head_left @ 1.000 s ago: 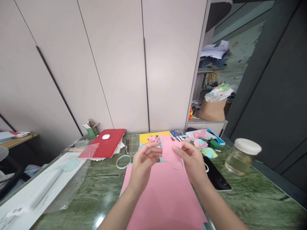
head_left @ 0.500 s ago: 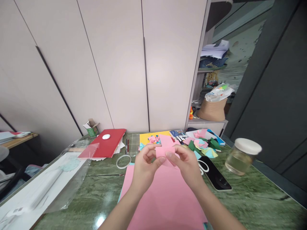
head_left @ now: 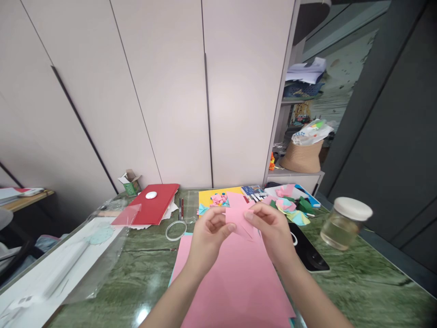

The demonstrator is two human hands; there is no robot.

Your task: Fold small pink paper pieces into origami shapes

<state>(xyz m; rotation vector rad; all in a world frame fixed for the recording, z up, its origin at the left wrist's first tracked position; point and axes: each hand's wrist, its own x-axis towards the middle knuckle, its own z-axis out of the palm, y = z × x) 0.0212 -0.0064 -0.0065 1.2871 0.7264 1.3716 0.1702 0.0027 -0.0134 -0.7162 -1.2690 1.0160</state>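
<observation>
A small piece of pink paper (head_left: 239, 217) is held up above the table, between both hands, over the far end of a large pink paper sheet (head_left: 235, 282) that lies flat on the green marble table (head_left: 150, 269). The left hand (head_left: 206, 237) is curled, its thumb and forefinger pinching the left edge of the small piece; the other fingers are folded in toward the palm. The right hand (head_left: 271, 230) is likewise closed to a pinch, thumb and forefinger gripping the right side of the same piece, with the remaining fingers bent behind it. The two hands are close together, almost touching at the fingertips.

Just right of the right hand a black phone (head_left: 307, 253) lies on the table, partly under the wrist. Farther right, near the table's edge, stands a glass jar (head_left: 344, 223) with a white lid. Beyond the hands are a yellow paper sheet (head_left: 208, 197) with small pink and blue paper pieces on it, and a heap of coloured paper scraps (head_left: 290, 202) in green, pink and pale blue. To the left of the hands lies a ring of clear tape (head_left: 175, 230), then a red folder (head_left: 153, 207) with a small white object on top, and a small green carton (head_left: 130, 183) behind it by the wall.
</observation>
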